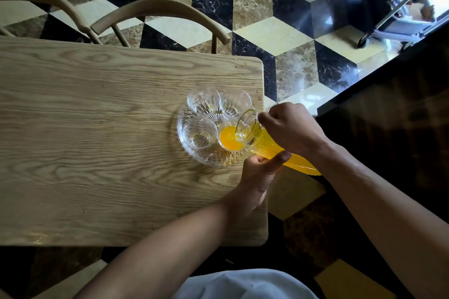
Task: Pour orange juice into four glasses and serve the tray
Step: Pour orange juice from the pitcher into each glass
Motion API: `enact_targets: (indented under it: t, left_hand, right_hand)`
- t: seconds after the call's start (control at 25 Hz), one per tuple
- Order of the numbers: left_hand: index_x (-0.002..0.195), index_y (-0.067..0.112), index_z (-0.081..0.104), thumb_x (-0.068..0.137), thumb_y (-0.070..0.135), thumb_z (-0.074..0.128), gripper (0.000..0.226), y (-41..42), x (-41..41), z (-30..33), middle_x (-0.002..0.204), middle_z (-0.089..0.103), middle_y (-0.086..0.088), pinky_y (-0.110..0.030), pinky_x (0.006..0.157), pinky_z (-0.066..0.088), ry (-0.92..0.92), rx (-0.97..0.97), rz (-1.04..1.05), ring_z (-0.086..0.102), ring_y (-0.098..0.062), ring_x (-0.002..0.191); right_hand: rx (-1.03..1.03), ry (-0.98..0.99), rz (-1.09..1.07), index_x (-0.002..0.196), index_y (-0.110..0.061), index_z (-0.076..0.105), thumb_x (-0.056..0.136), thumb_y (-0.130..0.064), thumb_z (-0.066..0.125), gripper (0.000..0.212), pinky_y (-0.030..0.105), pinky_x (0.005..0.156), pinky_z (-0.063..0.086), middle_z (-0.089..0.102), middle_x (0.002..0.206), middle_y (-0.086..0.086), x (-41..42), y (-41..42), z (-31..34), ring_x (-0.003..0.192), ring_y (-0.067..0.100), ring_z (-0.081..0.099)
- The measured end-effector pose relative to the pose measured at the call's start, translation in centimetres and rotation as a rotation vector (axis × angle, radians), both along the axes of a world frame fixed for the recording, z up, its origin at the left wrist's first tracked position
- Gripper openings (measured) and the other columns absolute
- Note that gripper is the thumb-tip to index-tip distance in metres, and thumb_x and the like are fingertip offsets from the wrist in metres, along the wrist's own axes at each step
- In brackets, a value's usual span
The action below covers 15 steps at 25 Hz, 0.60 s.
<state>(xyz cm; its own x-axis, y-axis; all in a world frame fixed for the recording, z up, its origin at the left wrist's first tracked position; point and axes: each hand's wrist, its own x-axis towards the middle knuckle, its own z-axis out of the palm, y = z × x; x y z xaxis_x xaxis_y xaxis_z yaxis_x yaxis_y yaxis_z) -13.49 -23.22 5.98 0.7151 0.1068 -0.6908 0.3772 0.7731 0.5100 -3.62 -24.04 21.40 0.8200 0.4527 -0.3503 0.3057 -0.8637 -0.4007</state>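
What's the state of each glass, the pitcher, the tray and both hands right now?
Near-right glass: partly filled with juice, being poured into.
Near-left glass: empty, upright.
Far-left glass: empty, upright.
Far-right glass: empty, upright.
Pitcher: tilted, spout over the near-right glass.
Tray: on the table, holding all four glasses.
Right hand: gripping the pitcher.
Left hand: supporting the pitcher's body.
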Motion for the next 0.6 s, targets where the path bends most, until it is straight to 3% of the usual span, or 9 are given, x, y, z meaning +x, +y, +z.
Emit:
enact_targets:
  t: [0.24, 0.32, 0.44, 0.6]
  left_hand:
    - [0.060, 0.027, 0.037, 0.037, 0.055, 0.102, 0.074, 0.7, 0.3, -0.4, 0.068, 0.035, -0.003, -0.046, 0.088, 0.040, -0.024, 0.065, -0.043, 0.036, -0.028, 0.090]
    - [0.059, 0.024, 0.042, 0.041, 0.052, 0.103, 0.070, 1.1, 0.7, -0.9, 0.073, 0.041, -0.010, -0.052, 0.097, 0.046, -0.035, 0.077, -0.056, 0.042, -0.027, 0.091]
    - [0.077, 0.000, 0.056, 0.048, 0.050, 0.103, 0.075, 1.2, 1.6, -1.5, 0.084, 0.052, -0.015, -0.068, 0.106, 0.041, -0.048, 0.095, -0.076, 0.052, -0.026, 0.093]
    - [0.092, 0.007, 0.058, 0.051, 0.049, 0.102, 0.074, 1.3, 3.3, -1.3, 0.086, 0.055, -0.014, -0.071, 0.103, 0.045, -0.042, 0.113, -0.048, 0.050, -0.027, 0.089]
  right_hand:
    - [0.072, -0.016, -0.057, 0.054, -0.010, 0.040, 0.093, -0.032, 0.053, 0.047, 0.033, 0.050, 0.030, 0.042, 0.050, 0.005, -0.2, 0.2, 0.4, 0.049, 0.023, 0.037]
    - [0.087, -0.026, -0.073, 0.055, -0.010, 0.039, 0.093, -0.032, 0.053, 0.046, 0.033, 0.049, 0.029, 0.041, 0.050, 0.005, 0.1, 0.2, 0.3, 0.049, 0.023, 0.036]
    - [0.098, -0.049, -0.074, 0.060, -0.001, 0.045, 0.095, -0.031, 0.054, 0.047, 0.033, 0.050, 0.029, 0.044, 0.054, 0.011, 0.9, 0.2, 0.1, 0.051, 0.025, 0.038]
    - [0.132, -0.060, -0.067, 0.067, 0.008, 0.050, 0.097, -0.030, 0.054, 0.048, 0.034, 0.051, 0.029, 0.046, 0.058, 0.016, 2.5, 0.5, -0.1, 0.053, 0.026, 0.039]
